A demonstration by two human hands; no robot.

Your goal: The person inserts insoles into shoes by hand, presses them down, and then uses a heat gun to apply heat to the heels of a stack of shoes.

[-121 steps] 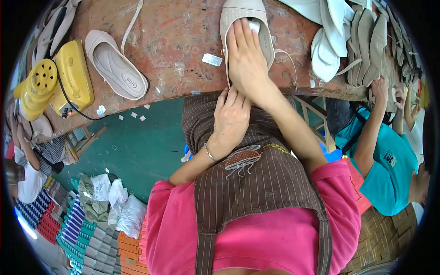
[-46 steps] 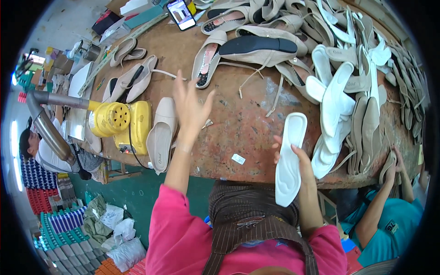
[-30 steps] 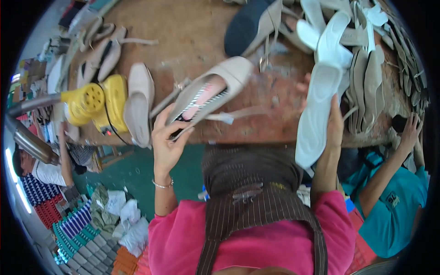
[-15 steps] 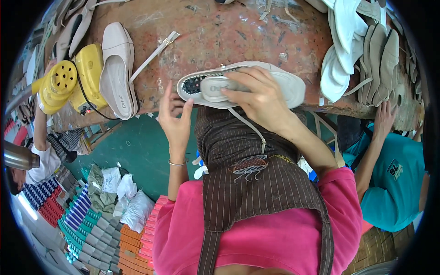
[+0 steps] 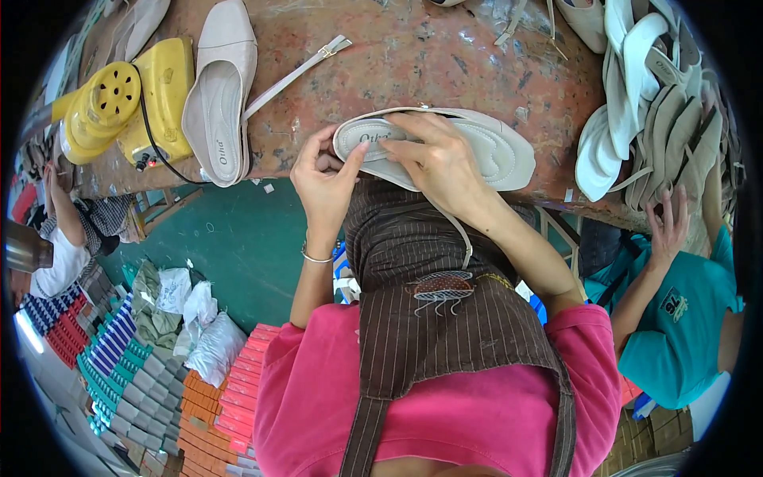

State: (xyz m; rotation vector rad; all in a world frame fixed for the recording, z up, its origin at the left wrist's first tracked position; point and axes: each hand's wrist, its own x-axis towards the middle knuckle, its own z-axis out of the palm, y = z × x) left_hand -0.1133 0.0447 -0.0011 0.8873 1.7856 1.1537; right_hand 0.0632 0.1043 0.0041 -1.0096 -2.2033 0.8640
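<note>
A beige flat shoe [image 5: 524,153] lies sideways at the table's near edge, its heel to the left. Inside it rests a pale padded insole [image 5: 494,163] with stitched edging, now covering the heel. My left hand [image 5: 324,168] is closed round the shoe's heel, thumb on the insole's end. From the right, my right hand [image 5: 437,155] reaches over the shoe with bent fingers gripping the insole near its middle; the fingertips are partly hidden. The shoe's thin strap [image 5: 463,234] hangs over my striped apron.
A matching shoe [image 5: 218,103] with its strap [image 5: 298,75] stands left, beside a yellow device [image 5: 163,103] with a black cable. White shoe parts [image 5: 608,151] and beige shoes [image 5: 675,143] are piled right. A co-worker's hand [image 5: 669,222] touches that pile.
The insole's heel end has gone down over the dark patch in the shoe's heel. My left hand has moved from beside the heel onto it and closed. The view has shifted slightly.
</note>
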